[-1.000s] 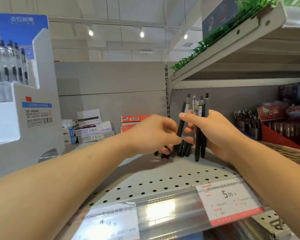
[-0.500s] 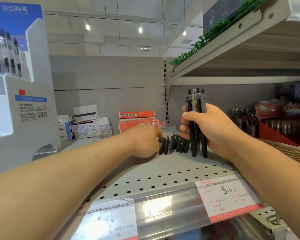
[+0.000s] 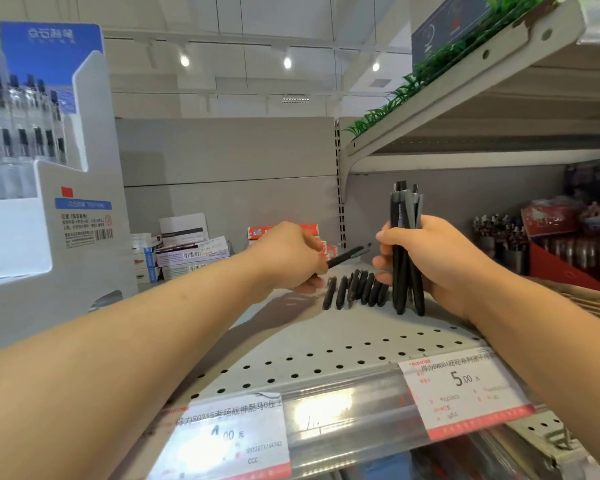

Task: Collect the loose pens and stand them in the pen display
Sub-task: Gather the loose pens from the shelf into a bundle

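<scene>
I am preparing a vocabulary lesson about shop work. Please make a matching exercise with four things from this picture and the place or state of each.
Things
1. single black pen
2. bundle of black pens
3. row of loose black pens
4. white-and-blue pen display

Places
a. lying on the perforated grey shelf
b. standing at far left
c. pinched by the left hand
d. upright in the right hand

Pairs: 1-c, 2-d, 3-a, 4-b

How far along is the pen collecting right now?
Partly done: the right hand grips an upright bundle of pens. The left hand pinches one more pen. Left: the row of loose pens on the shelf, then the pen display.
</scene>
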